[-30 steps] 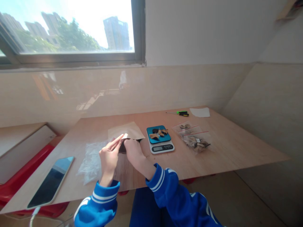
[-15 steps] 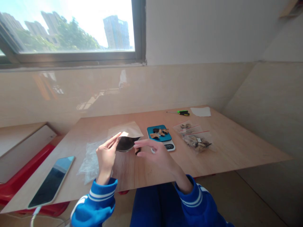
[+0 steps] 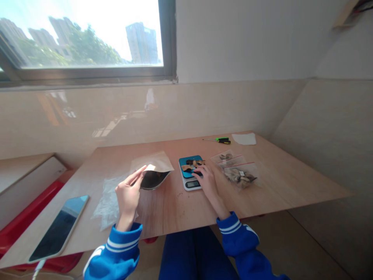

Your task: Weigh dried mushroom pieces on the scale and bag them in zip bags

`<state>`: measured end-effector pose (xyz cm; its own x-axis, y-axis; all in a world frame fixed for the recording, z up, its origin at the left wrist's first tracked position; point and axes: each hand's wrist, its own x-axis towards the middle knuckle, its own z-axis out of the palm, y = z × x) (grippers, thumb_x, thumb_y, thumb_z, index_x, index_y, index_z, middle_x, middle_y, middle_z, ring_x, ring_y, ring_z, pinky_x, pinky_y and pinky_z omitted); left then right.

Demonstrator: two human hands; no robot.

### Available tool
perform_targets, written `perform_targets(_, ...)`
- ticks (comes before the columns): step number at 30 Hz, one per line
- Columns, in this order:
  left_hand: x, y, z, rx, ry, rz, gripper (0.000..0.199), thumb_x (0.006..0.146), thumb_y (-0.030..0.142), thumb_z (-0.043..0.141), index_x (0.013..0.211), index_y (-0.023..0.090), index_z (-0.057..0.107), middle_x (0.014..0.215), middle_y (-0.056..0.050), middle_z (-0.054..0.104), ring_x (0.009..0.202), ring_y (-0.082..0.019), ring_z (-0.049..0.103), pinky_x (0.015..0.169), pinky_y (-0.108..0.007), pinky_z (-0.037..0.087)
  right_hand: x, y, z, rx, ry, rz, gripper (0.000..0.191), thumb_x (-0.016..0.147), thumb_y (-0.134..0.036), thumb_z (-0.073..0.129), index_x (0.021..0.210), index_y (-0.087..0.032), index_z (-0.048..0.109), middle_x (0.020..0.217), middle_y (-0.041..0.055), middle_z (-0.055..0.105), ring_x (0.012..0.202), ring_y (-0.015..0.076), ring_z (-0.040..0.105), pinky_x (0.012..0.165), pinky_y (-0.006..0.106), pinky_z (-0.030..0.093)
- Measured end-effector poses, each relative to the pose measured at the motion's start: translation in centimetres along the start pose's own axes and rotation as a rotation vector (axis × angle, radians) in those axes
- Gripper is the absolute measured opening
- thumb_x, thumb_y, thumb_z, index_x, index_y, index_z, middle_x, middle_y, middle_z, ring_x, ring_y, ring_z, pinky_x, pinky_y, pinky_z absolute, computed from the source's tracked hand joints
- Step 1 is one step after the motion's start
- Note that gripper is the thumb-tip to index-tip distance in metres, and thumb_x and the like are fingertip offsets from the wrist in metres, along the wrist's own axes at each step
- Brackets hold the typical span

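Head view, so tell me: what are the 2 hands doing?

— The left hand (image 3: 127,198) is raised beside a brown kraft-paper pouch (image 3: 154,163) that sits on the desk (image 3: 276,186), and its long, straight fingers (image 3: 135,177) touch the pouch's edge. The pouch's mouth gapes, dark inside.

Is that hand gripping the pouch?

— Contact is clear, but I cannot tell whether it is a firm pinch.

And the right hand (image 3: 206,182)?

— It reaches over a white digital scale (image 3: 189,184) with a blue square pan, fingers (image 3: 199,171) curled down onto the dried brown-and-black pieces (image 3: 189,165) heaped there. They look bent on the pile, though whether they clench a piece is hidden.

What lies around them?

— Right of the scale are 2 clear zip bags (image 3: 234,169) with red seals, holding similar pieces. Farther back lie a green-and-black screwdriver (image 3: 223,140) and a white paper sheet (image 3: 244,139). Left of the pouch is a crumpled clear plastic bag (image 3: 109,204), and near the desk's front left corner lies a black smartphone (image 3: 58,229) with a white cable (image 3: 37,268).
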<state>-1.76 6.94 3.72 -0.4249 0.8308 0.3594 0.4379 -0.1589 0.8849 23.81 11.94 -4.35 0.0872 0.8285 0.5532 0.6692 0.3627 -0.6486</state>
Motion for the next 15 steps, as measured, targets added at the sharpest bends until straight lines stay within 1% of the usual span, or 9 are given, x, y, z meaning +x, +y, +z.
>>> perform_targets(2, -0.1, -0.1, 0.1, 0.006, 0.008, -0.015, 0.027, 0.079, 0.033, 0.065, 0.101, 0.021, 0.075, 0.105, -0.005, 0.074, 0.109, -0.027, 0.065, 0.097, -0.038, 0.049, -0.8, -1.8, -0.6, -0.026, 0.021, -0.06, 0.011, 0.086, -0.027, 0.061, 0.088, -0.019, 0.068, 0.106, 0.0107, 0.065, 0.107, 0.0277, 0.057, 0.096, 0.047, 0.042)
perform_targets(3, -0.2, -0.1, 0.2, 0.006, 0.014, -0.02, 0.027, 0.079, 0.033, 0.065, 0.101, 0.021, 0.075, 0.105, -0.005, 0.074, 0.11, -0.027, 0.064, 0.097, -0.038, 0.049, -1.3, -3.1, -0.9, -0.002, 0.015, -0.096, 0.012, 0.087, -0.028, 0.06, 0.089, -0.021, 0.069, 0.107, 0.0098, 0.065, 0.109, 0.0267, 0.056, 0.097, 0.047, 0.042)
perform_targets(4, -0.3, -0.2, 0.4, 0.003, 0.019, -0.023, 0.028, 0.079, 0.034, 0.065, 0.101, 0.021, 0.075, 0.105, -0.005, 0.074, 0.111, -0.027, 0.064, 0.097, -0.038, 0.049, -1.8, -4.5, -1.1, 0.053, -0.02, -0.138, 0.013, 0.089, -0.028, 0.058, 0.091, -0.021, 0.069, 0.107, 0.0089, 0.065, 0.108, 0.0245, 0.058, 0.098, 0.044, 0.043)
perform_targets(5, -0.4, -0.3, 0.6, -0.003, 0.023, -0.022, 0.028, 0.079, 0.034, 0.064, 0.102, 0.022, 0.075, 0.106, -0.005, 0.074, 0.111, -0.027, 0.064, 0.097, -0.037, 0.049, -2.2, -6.0, -1.2, 0.14, -0.07, -0.188, 0.016, 0.092, -0.027, 0.054, 0.094, -0.021, 0.069, 0.104, 0.0082, 0.066, 0.105, 0.0216, 0.059, 0.096, 0.04, 0.046)
perform_targets(7, -0.6, -0.4, 0.9, -0.006, 0.019, -0.013, 0.028, 0.081, 0.035, 0.063, 0.103, 0.023, 0.075, 0.108, -0.005, 0.073, 0.111, -0.027, 0.064, 0.097, -0.037, 0.048, -2.6, -9.0, -0.9, 0.268, -0.26, -0.307, 0.024, 0.096, -0.022, 0.044, 0.106, -0.022, 0.066, 0.108, 0.0065, 0.067, 0.108, 0.0173, 0.06, 0.096, 0.034, 0.048)
perform_targets(9, -0.8, -0.7, 1.1, 0.005, 0.01, -0.005, 0.028, 0.082, 0.035, 0.062, 0.104, 0.024, 0.075, 0.11, -0.004, 0.073, 0.111, -0.026, 0.064, 0.097, -0.037, 0.048, -2.4, -11.5, 0.1, 0.239, -0.403, -0.384, 0.03, 0.097, -0.018, 0.04, 0.116, -0.019, 0.063, 0.118, 0.0079, 0.066, 0.115, 0.0167, 0.058, 0.1, 0.032, 0.047)
perform_targets(11, -1.0, -1.0, 1.0, 0.017, 0.001, -0.007, 0.029, 0.082, 0.036, 0.061, 0.105, 0.025, 0.074, 0.109, -0.004, 0.073, 0.111, -0.027, 0.064, 0.097, -0.037, 0.048, -1.5, -13.1, 1.7, 0.081, -0.516, -0.424, 0.033, 0.095, -0.011, 0.039, 0.119, -0.012, 0.061, 0.123, 0.0131, 0.064, 0.119, 0.0203, 0.057, 0.101, 0.034, 0.047)
perform_targets(13, -1.1, -1.2, 0.8, 0.026, 0.003, -0.007, 0.028, 0.081, 0.037, 0.062, 0.103, 0.025, 0.075, 0.108, -0.004, 0.074, 0.111, -0.028, 0.064, 0.096, -0.037, 0.049, -0.3, -14.2, 3.8, -0.095, -0.626, -0.407, 0.033, 0.09, -0.005, 0.042, 0.116, -0.006, 0.063, 0.117, 0.018, 0.067, 0.111, 0.0256, 0.062, 0.095, 0.038, 0.051)
perform_targets(15, -1.3, -1.4, 0.7, 0.026, 0.01, 0.002, 0.028, 0.081, 0.038, 0.062, 0.102, 0.025, 0.075, 0.108, -0.004, 0.074, 0.113, -0.028, 0.063, 0.096, -0.037, 0.049, 1.2, -15.1, 6.1, -0.192, -0.693, -0.349, 0.031, 0.086, -0.001, 0.046, 0.11, -0.004, 0.065, 0.11, 0.0197, 0.069, 0.103, 0.029, 0.066, 0.091, 0.042, 0.052)
